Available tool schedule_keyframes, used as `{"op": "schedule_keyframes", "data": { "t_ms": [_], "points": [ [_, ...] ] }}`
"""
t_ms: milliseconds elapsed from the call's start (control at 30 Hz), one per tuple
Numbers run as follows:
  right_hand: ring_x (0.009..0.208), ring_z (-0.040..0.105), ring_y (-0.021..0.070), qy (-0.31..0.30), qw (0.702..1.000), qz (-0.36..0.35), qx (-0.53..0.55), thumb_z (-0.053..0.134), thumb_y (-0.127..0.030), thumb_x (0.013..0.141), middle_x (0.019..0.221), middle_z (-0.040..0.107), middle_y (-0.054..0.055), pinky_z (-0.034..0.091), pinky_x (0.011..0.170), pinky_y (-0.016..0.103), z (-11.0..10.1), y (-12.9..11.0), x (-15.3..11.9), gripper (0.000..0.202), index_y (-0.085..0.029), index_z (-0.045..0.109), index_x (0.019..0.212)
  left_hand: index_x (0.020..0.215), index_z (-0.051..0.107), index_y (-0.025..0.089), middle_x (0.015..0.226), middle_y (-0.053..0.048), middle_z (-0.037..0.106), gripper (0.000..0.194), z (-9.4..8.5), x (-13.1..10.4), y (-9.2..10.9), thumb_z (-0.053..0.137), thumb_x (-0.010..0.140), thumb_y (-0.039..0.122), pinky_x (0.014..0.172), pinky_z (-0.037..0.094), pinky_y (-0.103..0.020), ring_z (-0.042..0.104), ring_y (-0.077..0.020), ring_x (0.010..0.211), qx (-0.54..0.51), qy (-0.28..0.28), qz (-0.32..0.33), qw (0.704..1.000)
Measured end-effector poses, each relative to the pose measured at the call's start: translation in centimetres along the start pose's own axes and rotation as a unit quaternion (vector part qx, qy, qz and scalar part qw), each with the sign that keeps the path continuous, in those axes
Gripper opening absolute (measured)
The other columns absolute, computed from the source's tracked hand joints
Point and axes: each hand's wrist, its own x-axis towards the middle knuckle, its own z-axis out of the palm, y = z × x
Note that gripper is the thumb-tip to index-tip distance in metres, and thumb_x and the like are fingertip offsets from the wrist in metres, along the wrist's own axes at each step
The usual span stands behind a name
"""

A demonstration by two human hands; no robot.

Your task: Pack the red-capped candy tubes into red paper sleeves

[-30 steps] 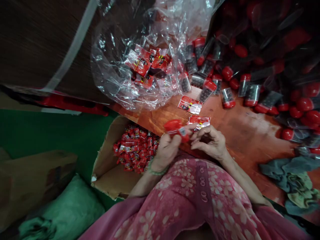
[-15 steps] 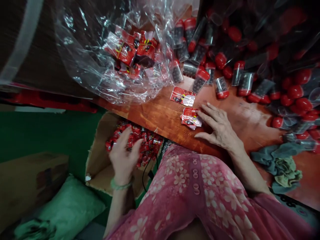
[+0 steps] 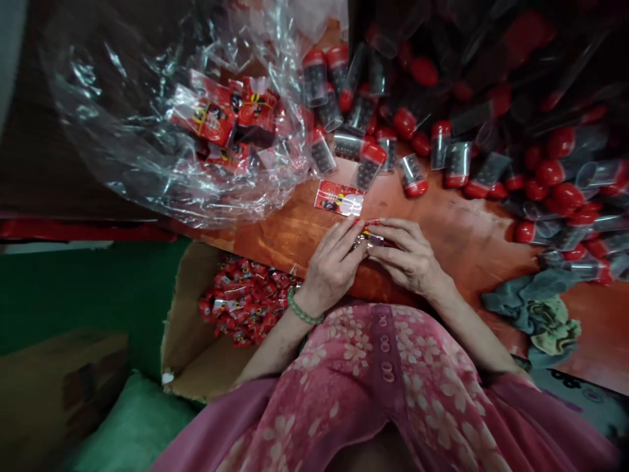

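My left hand (image 3: 334,265), with a green bead bracelet at its wrist, is at the table's front edge, fingers bent together on a small red printed label (image 3: 368,240). From the other side my right hand (image 3: 410,255) closes its fingers on the same label. The fingertips of both hands nearly meet and hide much of it; whether more labels lie beneath cannot be made out. Just beyond my fingers another red printed label (image 3: 339,198) lies flat on the orange-brown table (image 3: 280,226).
A clear plastic bag (image 3: 147,190) with bundled red labels (image 3: 211,118) lies at the back left. Capped clear tubes (image 3: 413,176) with dark contents spread across the back and right. A crumpled cloth (image 3: 550,321) lies at right. Below left stands a cardboard box (image 3: 184,321) of small red pieces (image 3: 246,308).
My left hand has come up from above the cardboard box to the label on the table. My right hand's fingers have closed in on that label. The view has shifted slightly.
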Motion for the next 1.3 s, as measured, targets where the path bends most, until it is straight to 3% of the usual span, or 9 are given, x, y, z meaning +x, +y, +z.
{"op": "schedule_keyframes", "data": {
  "t_ms": [133, 233, 367, 567, 700, 800, 967, 1100, 1300],
  "points": [
    [0.11, 0.071, 0.0248, -0.01, 0.999, 0.028, 0.021, 0.068, -0.026, 0.097, 0.114, 0.078, 0.013, 0.059, 0.097, 0.042, -1.9, 0.4, 1.0, 0.013, -0.019, 0.074, 0.106, 0.107, 0.07, 0.017, 0.12, -0.012, 0.077, 0.015, 0.0, 0.8, -0.1, 0.065, 0.094, 0.013, 0.103, 0.058, -0.043, 0.068, -0.0255, 0.125, 0.004, 0.033, 0.015, 0.999],
    [0.097, 0.071, 0.0229, 0.012, 0.993, 0.109, -0.044, 0.061, -0.028, 0.101, 0.102, 0.077, 0.008, 0.058, 0.09, 0.042, -3.5, 1.8, 2.4, 0.013, -0.021, 0.071, 0.107, 0.096, 0.069, 0.017, 0.101, -0.009, 0.079, 0.004, 0.4, 1.1, -0.4, 0.065, 0.095, 0.015, 0.087, 0.058, -0.035, 0.072, -0.0212, 0.101, 0.01, 0.052, -0.002, 0.999],
    [0.111, 0.064, 0.0322, -0.018, 0.961, 0.224, -0.159, 0.061, -0.038, 0.099, 0.114, 0.071, 0.012, 0.052, 0.098, 0.053, -3.6, 4.7, 4.3, 0.026, -0.022, 0.065, 0.12, 0.096, 0.067, 0.014, 0.095, -0.011, 0.076, 0.009, 0.9, 1.0, -0.7, 0.062, 0.097, 0.022, 0.08, 0.052, -0.035, 0.067, -0.0211, 0.09, 0.036, 0.03, -0.029, 0.998],
    [0.123, 0.053, 0.0364, -0.035, 0.953, 0.259, -0.151, 0.064, -0.048, 0.096, 0.123, 0.062, 0.018, 0.043, 0.109, 0.059, -1.9, 7.5, 5.8, 0.043, -0.019, 0.056, 0.127, 0.115, 0.07, 0.016, 0.096, -0.01, 0.074, 0.02, 1.3, 0.5, -1.1, 0.061, 0.098, 0.019, 0.078, 0.048, -0.034, 0.061, -0.02, 0.086, 0.045, 0.019, -0.005, 0.999],
    [0.122, 0.054, 0.0329, -0.017, 0.954, 0.274, -0.124, 0.063, -0.042, 0.097, 0.122, 0.064, 0.015, 0.042, 0.112, 0.059, -2.2, 7.0, 5.5, 0.037, -0.021, 0.058, 0.128, 0.099, 0.074, 0.019, 0.086, -0.005, 0.072, 0.012, 1.5, 0.5, -1.2, 0.063, 0.096, 0.016, 0.073, 0.048, -0.03, 0.058, -0.0163, 0.078, 0.07, 0.048, 0.011, 0.996],
    [0.109, 0.063, 0.0254, 0.039, 0.952, 0.303, -0.006, 0.059, -0.037, 0.098, 0.115, 0.068, 0.007, 0.051, 0.106, 0.054, -2.6, 6.4, 4.0, 0.031, -0.024, 0.061, 0.127, 0.095, 0.076, 0.02, 0.083, -0.004, 0.072, 0.009, 1.6, 0.6, -1.2, 0.066, 0.096, 0.02, 0.07, 0.049, -0.029, 0.058, -0.0148, 0.075, 0.06, 0.068, 0.013, 0.996],
    [0.089, 0.071, 0.0168, 0.169, 0.87, 0.361, 0.292, 0.074, -0.043, 0.087, 0.105, 0.071, -0.002, 0.063, 0.084, 0.038, -2.7, 5.4, 1.0, 0.043, -0.033, 0.06, 0.126, 0.097, 0.075, 0.017, 0.086, -0.005, 0.075, 0.01, 1.2, 0.5, -1.0, 0.069, 0.095, 0.024, 0.071, 0.051, -0.028, 0.062, -0.0142, 0.077, -0.005, 0.062, 0.007, 0.998],
    [0.083, 0.071, 0.0161, 0.161, 0.856, 0.366, 0.328, 0.081, -0.045, 0.081, 0.096, 0.071, -0.002, 0.064, 0.078, 0.033, -3.1, 3.6, 0.3, 0.045, -0.034, 0.065, 0.121, 0.102, 0.075, 0.016, 0.094, -0.007, 0.078, 0.015, 0.5, 0.6, -0.7, 0.061, 0.099, 0.02, 0.076, 0.055, -0.03, 0.068, -0.0146, 0.084, -0.03, 0.035, -0.01, 0.999],
    [0.09, 0.071, 0.0157, 0.104, 0.888, 0.332, 0.3, 0.077, -0.052, 0.086, 0.1, 0.071, -0.002, 0.063, 0.087, 0.034, -1.3, 1.1, 2.0, 0.039, -0.031, 0.068, 0.117, 0.099, 0.075, 0.017, 0.094, -0.006, 0.08, 0.01, 0.2, 0.7, -0.4, 0.067, 0.095, 0.017, 0.077, 0.056, -0.03, 0.07, -0.0142, 0.082, -0.056, 0.05, -0.005, 0.997]
  ]
}}
